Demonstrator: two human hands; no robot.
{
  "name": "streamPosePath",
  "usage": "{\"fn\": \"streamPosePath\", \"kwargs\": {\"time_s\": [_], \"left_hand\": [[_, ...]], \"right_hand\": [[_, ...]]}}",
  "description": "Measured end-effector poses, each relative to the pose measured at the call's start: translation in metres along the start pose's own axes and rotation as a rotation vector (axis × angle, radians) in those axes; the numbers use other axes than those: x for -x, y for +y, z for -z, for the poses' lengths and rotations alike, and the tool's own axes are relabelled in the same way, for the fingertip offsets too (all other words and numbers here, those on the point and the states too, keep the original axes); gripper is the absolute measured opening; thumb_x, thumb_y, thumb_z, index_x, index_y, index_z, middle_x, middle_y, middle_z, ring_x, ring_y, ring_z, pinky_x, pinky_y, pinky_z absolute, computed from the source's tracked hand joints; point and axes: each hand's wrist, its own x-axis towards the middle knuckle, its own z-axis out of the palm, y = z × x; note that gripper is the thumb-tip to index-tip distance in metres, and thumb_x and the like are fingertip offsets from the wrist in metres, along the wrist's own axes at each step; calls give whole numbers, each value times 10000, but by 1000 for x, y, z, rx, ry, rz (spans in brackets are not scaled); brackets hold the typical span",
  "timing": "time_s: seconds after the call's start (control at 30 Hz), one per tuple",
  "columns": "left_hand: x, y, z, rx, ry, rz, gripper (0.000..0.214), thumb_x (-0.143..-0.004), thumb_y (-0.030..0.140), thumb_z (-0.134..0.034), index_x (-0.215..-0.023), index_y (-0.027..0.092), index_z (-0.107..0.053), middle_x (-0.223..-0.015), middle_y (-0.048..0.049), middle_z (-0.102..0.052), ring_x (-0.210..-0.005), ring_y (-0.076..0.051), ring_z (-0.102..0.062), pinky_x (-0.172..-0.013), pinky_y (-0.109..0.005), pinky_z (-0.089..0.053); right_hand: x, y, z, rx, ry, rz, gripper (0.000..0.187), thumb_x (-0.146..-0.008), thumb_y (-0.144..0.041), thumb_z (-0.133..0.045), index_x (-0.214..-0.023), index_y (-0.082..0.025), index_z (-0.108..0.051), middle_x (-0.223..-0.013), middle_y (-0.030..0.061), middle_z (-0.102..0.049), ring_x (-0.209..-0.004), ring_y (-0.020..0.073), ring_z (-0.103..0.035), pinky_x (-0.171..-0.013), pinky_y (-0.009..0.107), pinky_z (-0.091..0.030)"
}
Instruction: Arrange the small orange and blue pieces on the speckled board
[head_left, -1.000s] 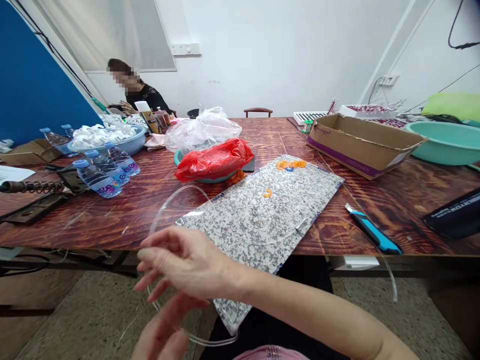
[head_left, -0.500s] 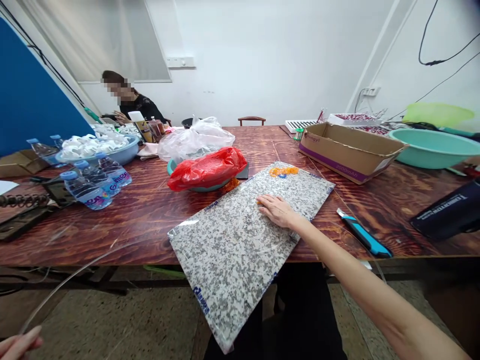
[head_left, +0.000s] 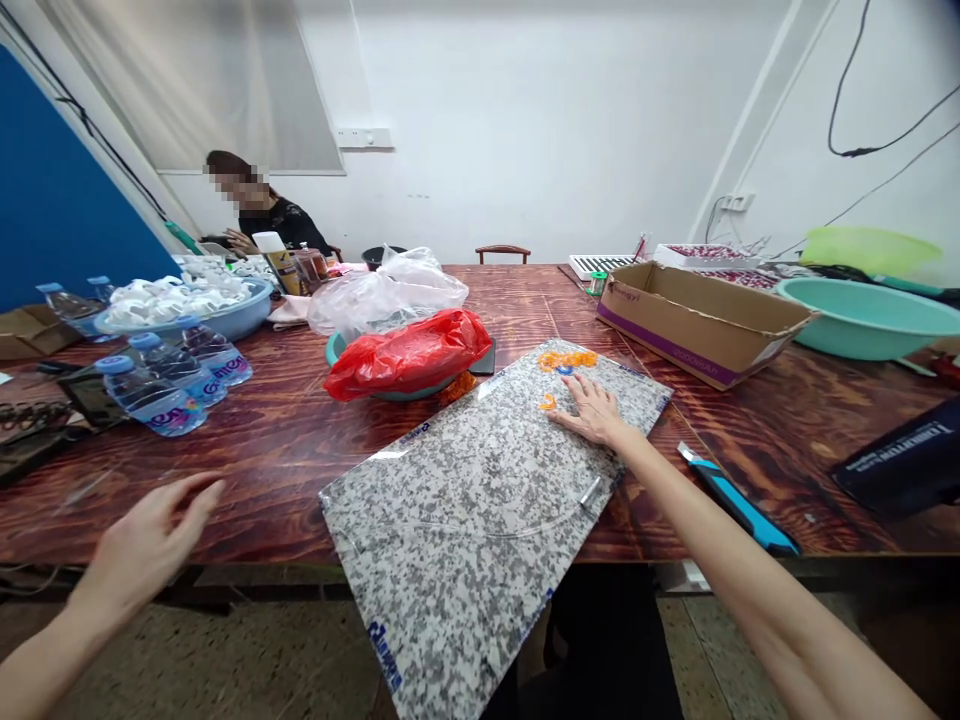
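"Two round plastic basins stand out on this table. What's in them?"

"The pale-blue basin (head_left: 251, 305) at the far left is heaped with small white pieces (head_left: 176, 295), though I can't tell what they are. The mint-green basin (head_left: 862, 335) sits at the right, just beside an open brown cardboard box (head_left: 697, 325) with a purple stripe."

"And that red thing in the middle?"

"A crumpled red plastic bag (head_left: 405, 352) lies in a teal bowl (head_left: 341, 350), with a clear plastic bag (head_left: 386, 300) bunched up just behind it."

"Where are the hands?"

"The right hand (head_left: 592, 412) lies flat with its fingers spread wide, holding nothing, on a long speckled grey-and-white granite slab (head_left: 465, 560). Its fingertips are just beside small orange pieces (head_left: 566, 360). The left hand (head_left: 150, 530) hangs open above the near edge of the reddish-brown wood-grain table (head_left: 255, 500), fingers loosely curved, empty, and apart from the slab."

"Anything else on the slab?"

"A thin clear tube (head_left: 495, 532) curves across it, below the right hand. A blue-and-black utility knife (head_left: 739, 505) lies on the table past the right forearm, and a seated person (head_left: 277, 225) works at the far end."
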Motion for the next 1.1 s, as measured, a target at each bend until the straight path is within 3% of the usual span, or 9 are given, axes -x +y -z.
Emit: {"fn": "streamPosePath", "kwargs": {"time_s": [0.1,0.17,0.27,0.4,0.57,0.7,0.83,0.97,1.1], "left_hand": [[-19,34,-20,30,-73,-46,429,-850,463,-333,-1096,153,-499,-1122,-70,-552,-1017,-199,-511,-922,-314,-367],[-27,43,-37,8,-125,-123,430,-859,441,-323,-1074,120,-512,-1106,-93,-552,-1036,-205,-489,-949,-312,-335],[-32,38,-62,-116,-139,-197,446,-862,442,-320,-1090,105,-505,-1095,-117,-536,-1023,-239,-470,-939,-353,-318],[-34,27,-79,-178,-53,-212,435,-864,436,-327,-1116,106,-458,-1080,-122,-515,-987,-239,-467,-911,-355,-324],[-35,27,-82,-180,-44,-199,413,-869,445,-310,-1097,131,-449,-1050,-102,-509,-976,-227,-458,-911,-342,-327],[-34,29,-82,-190,-55,-184,397,-874,435,-302,-1098,138,-439,-1039,-95,-502,-966,-222,-449,-914,-341,-324],[-33,29,-82,-191,-54,-179,398,-873,430,-303,-1098,134,-441,-1047,-98,-497,-964,-224,-444,-910,-344,-325],[-34,28,-82,-187,-53,-174,398,-872,433,-301,-1096,135,-443,-1044,-98,-499,-965,-224,-442,-913,-345,-323],[-33,30,-81,-186,-56,-172,397,-874,429,-303,-1096,134,-448,-1037,-97,-501,-950,-221,-444,-906,-342,-325]], "right_hand": [[-8,1,-7,-12,27,-39,902,-670,-800,-361,-1399,-300,-180,-1451,69,-134,-1272,386,-155,-976,562,-182],[-18,4,-11,-17,52,-81,913,-660,-813,-347,-1399,-306,-170,-1451,69,-128,-1269,399,-146,-975,572,-169],[-39,13,-12,-19,66,-164,931,-652,-819,-343,-1401,-297,-161,-1451,78,-121,-1262,416,-145,-974,574,-165],[-70,31,-7,-54,77,-246,951,-639,-828,-340,-1401,-291,-155,-1457,69,-93,-1265,420,-132,-979,579,-152],[-107,50,-10,-143,60,-336,881,-686,-781,-346,-1391,-273,-196,-1447,96,-138,-1267,391,-161,-975,581,-154],[-128,53,-22,-174,34,-297,779,-731,-740,-334,-1348,-265,-315,-1412,95,-250,-1252,344,-222,-989,539,-162],[-138,41,-30,-190,90,-203,714,-714,-737,-381,-1251,-274,-464,-1332,85,-382,-1214,298,-301,-995,489,-172],[-140,22,-32,-221,149,-214,667,-638,-730,-505,-1156,-313,-562,-1294,65,-423,-1204,310,-307,-976,496,-181],[-139,9,-31,-298,180,-195,460,-664,-614,-566,-963,-280,-668,-1207,56,-504,-1135,310,-385,-927,488,-250]]}}
